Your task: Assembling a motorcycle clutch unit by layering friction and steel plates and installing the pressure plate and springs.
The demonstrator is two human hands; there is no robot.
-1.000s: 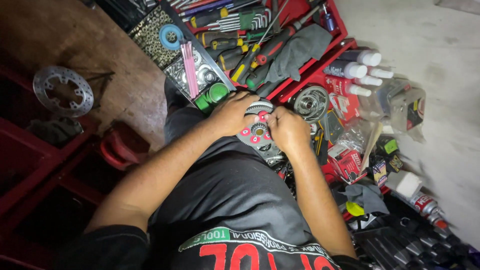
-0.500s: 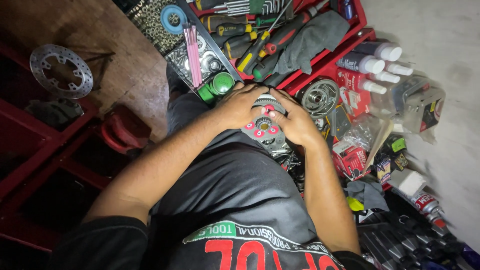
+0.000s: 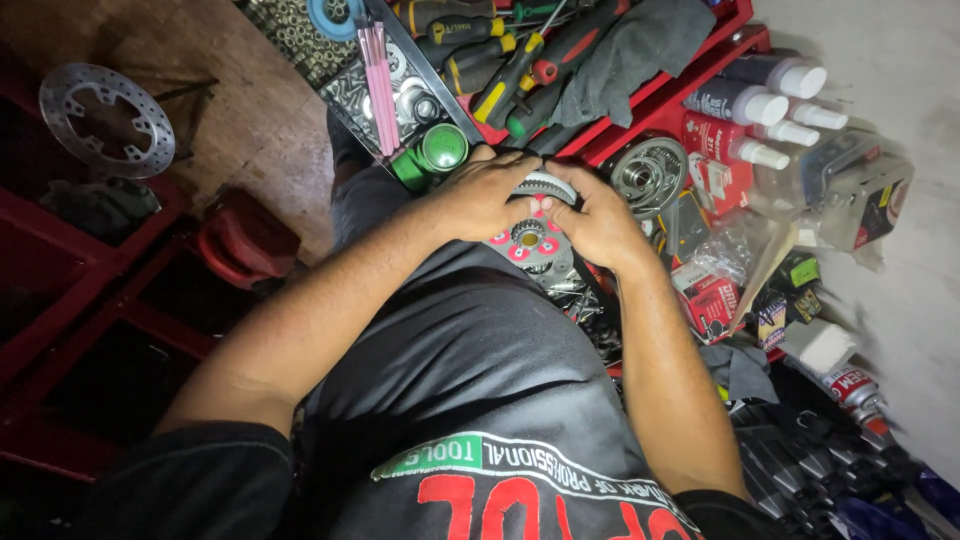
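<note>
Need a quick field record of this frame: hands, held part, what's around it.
left hand: left hand grips the upper left edge of the round metal part
right hand: right hand grips its right edge
held part: round metal part with a toothed centre and red patches, resting on the lap
near left hand: green cylinder
near right hand: metal drum
above: red tool tray with screwdrivers and grey rag
floor left: brake disc
right: white-capped bottles

Brown floor (image 3: 250,120) (dimly lit), red rack (image 3: 90,290) at left
</note>
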